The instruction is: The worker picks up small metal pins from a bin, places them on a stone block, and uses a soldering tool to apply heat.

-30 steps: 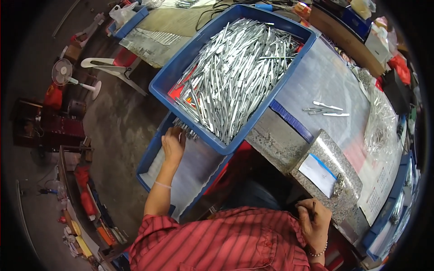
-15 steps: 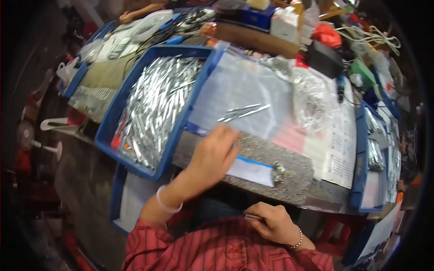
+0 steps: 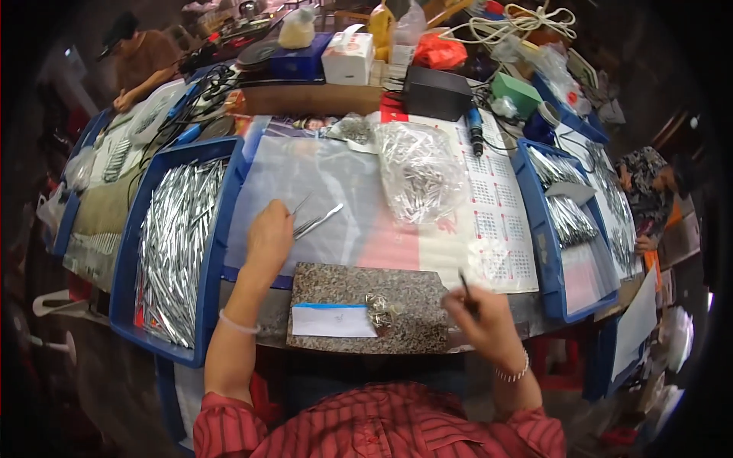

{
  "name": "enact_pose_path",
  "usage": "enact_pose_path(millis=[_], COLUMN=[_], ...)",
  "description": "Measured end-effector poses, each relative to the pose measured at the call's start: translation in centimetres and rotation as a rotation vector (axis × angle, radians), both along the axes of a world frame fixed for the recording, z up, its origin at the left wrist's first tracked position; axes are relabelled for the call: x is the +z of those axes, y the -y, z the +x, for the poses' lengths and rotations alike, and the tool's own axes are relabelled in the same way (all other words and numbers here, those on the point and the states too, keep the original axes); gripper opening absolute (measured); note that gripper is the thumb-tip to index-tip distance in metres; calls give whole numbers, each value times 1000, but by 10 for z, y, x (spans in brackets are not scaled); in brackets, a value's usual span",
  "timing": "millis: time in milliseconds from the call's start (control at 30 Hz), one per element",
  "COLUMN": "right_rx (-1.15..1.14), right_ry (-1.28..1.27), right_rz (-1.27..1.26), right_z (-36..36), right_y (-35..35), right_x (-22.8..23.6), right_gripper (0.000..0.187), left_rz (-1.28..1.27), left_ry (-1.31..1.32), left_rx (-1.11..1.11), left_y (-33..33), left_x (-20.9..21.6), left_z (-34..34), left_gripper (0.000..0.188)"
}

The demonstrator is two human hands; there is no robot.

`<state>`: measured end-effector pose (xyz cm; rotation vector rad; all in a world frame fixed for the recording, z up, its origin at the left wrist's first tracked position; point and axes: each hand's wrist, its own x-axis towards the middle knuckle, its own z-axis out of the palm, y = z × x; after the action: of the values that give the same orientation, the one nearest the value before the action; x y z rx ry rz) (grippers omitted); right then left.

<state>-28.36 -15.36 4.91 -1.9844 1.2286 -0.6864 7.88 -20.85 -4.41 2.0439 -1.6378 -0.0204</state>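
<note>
My left hand (image 3: 271,235) is closed, its fingertips pinching a slim pair of silver tweezers (image 3: 302,204) above the plastic-covered work surface. Beside those fingers lie a few more loose tweezers (image 3: 324,219). My right hand (image 3: 489,324) is raised over the front edge at the right, closed on a thin dark stick-like tool (image 3: 463,282); blur hides its exact kind. Between my hands sits a speckled stone slab (image 3: 412,294), bearing a white paper strip (image 3: 332,320) with a blue edge and a small heap of tiny metal parts (image 3: 379,311).
A blue tray (image 3: 122,305) full of silver tweezers stands left. Further right are a clear bag of metal pieces (image 3: 421,175) and another blue tray (image 3: 544,252) with bundled tweezers. A black box (image 3: 437,93) sits behind. Other people work at the far left and right.
My view has turned toward the right. My left hand has moved forward to the loose tweezers; my right hand has risen from near my lap to the slab's right side.
</note>
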Motion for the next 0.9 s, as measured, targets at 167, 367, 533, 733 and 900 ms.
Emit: enact_pose_path(millis=[167,367,533,733,900], right_rx=[36,26,18,18,268], right_ry=[-70,-466,-578,-233,103], right_rz=[-373,-507,-530,-378,1], right_z=[29,70,71,37,37], right_y=[112,188,181,100,7], right_x=[-15,-71,-63,6,33], right_gripper=[12,6,7,8,15], left_rz=[-270,-172,-253,-151,-44], left_ry=[-434,-570,-976,-994,-1110], left_rx=[-143,-113,29,-279,-357], left_y=[-78,-181,-209,-197,-183], left_x=[63,96,95,88,70], left_z=[-50,-64,-73,-60,-75], left_gripper=[7,13,23,15,20])
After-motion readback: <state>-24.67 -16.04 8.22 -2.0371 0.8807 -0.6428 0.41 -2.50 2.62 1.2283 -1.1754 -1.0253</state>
